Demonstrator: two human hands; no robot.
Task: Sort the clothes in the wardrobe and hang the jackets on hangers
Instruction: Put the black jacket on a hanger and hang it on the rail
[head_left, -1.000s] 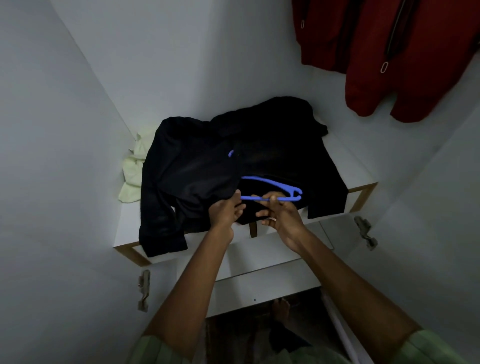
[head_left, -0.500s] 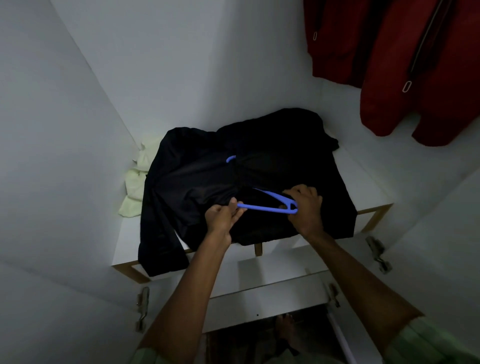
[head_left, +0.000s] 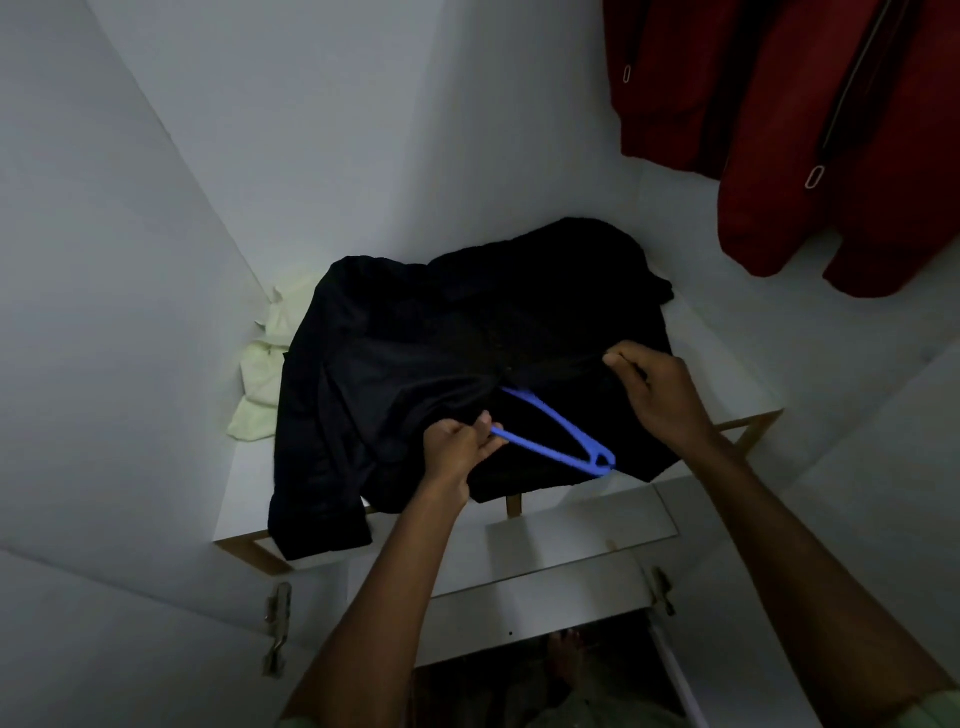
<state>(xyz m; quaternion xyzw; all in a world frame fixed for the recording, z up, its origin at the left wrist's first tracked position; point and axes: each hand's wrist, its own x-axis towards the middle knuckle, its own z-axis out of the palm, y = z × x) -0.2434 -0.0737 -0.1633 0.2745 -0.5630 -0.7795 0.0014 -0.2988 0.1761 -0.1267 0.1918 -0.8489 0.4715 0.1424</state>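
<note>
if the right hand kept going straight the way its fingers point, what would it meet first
The right hand points up-left across the black jacket, so it would probably meet more jacket fabric first; depth is unclear.

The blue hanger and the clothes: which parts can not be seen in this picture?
Head view only:
- Blue hanger: hook and far arm hidden under the black jacket.
- Pale green cloth: mostly covered by the jacket.
- Red jackets: tops and hangers cut off by the upper edge.
- Left hand: fingertips buried in fabric.

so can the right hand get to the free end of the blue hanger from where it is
Probably yes: the right hand pinches the black jacket just above the blue hanger, and nothing covers the hanger's exposed end; it would have to let go first.
</note>
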